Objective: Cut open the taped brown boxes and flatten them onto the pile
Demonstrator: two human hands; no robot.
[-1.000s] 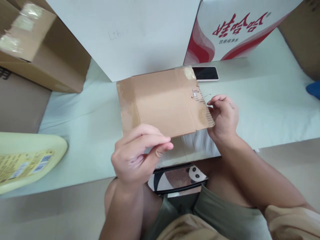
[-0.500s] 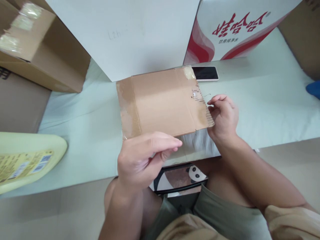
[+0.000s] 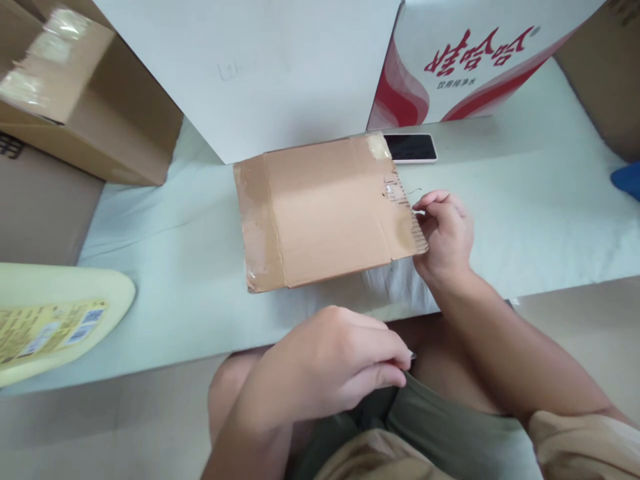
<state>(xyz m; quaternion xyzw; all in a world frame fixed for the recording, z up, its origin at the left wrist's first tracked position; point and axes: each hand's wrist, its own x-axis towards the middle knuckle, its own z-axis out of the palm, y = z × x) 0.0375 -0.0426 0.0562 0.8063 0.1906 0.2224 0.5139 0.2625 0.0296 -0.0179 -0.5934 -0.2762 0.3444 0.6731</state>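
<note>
A brown piece of cardboard (image 3: 325,213) with taped ends lies in front of me, its right edge torn and showing the corrugation. At that ragged edge my right hand (image 3: 445,230) is closed, and the cardboard's corner overlaps its palm. Some of the right fingers are hidden behind the edge. My left hand (image 3: 345,360) is above my lap, apart from the cardboard, thumb and fingers pinched together. It covers the panda-patterned item on my lap; whatever the fingers hold, if anything, is hidden. A tiny white bit shows past the fingertips.
Behind the cardboard stand a white box (image 3: 280,73) and a white-and-red box (image 3: 465,73). A phone (image 3: 413,148) lies by the cardboard's upper right corner. Brown cartons (image 3: 115,120) stand at the left, above a pale yellow bottle (image 3: 60,320). A pale green cloth (image 3: 190,280) covers the surface.
My left hand has moved from the cardboard's lower left edge down and right to my lap, its fingers closing into a pinch. My right hand and the cardboard have hardly moved.
</note>
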